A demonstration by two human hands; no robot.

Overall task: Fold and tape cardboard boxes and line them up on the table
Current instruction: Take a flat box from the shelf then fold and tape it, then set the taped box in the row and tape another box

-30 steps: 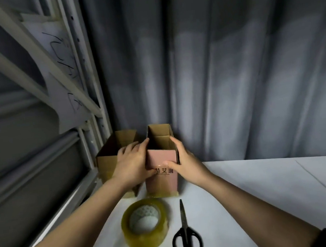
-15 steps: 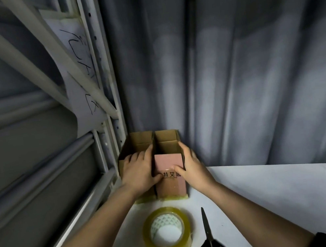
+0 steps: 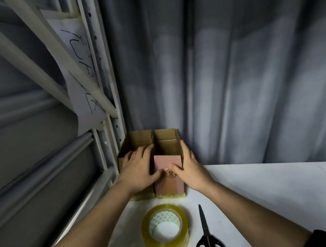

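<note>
Hands clamp pink box (image 3: 167, 166), left (image 3: 138, 172) and right (image 3: 190, 168) gripping its sides, butting it flush right of first box (image 3: 134, 145) for the line; tape (image 3: 166, 230) sits near.

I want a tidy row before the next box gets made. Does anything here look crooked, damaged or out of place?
Nothing stands out. The two open boxes, the left box and the right box, stand upright, side by side in the table corner. Both hands, left and right, hold the right box. The tape roll and scissors lie in front.
</note>
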